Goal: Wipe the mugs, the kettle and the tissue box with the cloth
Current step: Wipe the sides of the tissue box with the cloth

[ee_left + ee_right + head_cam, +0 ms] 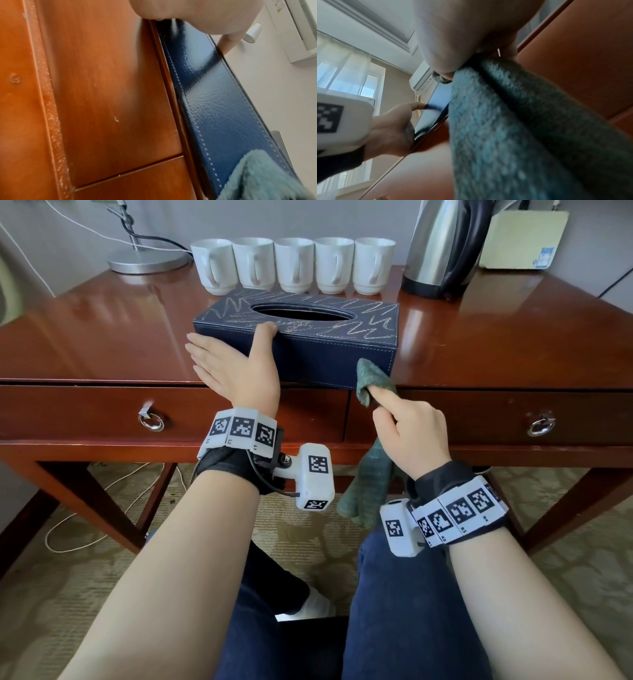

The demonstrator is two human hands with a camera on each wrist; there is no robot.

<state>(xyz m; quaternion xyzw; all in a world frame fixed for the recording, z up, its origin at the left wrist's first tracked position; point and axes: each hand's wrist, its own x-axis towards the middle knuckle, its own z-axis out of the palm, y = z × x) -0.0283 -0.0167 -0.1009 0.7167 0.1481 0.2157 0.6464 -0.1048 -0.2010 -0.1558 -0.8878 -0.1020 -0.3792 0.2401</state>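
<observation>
Right now the tissue box (298, 337), dark blue with pale zigzag scribbles on its top, sits at the front edge of the desk (102, 337), and both hands are on it. Over on its near left corner, the left hand (233, 368) lies flat with fingers straight, thumb hooked over the top edge beside the oval slot; nothing is gripped, it just braces the box. At the near right corner, the right hand (407, 426) is curled round the cloth (371, 383), a green terry rag, forefinger stretched out and pressing a bunched fold against the box's front face. The rest of the cloth hangs down past the wrist in front of the drawers. From the left wrist view, the cloth (260, 175) lies against the glossy stitched side of the box, just above the wood.

Behind the box stand five white mugs (294, 265) in a tight row, handles facing forward, well apart from either hand. Next to them on the right is the steel kettle (442, 248) on its black base. A lamp base (149, 260) sits back left, cables trailing. Two drawers with ring pulls (150, 419) front the reddish, glossy desk. Patterned carpet lies beneath. An air conditioner (423, 79) and a curtained window show in the right wrist view.
</observation>
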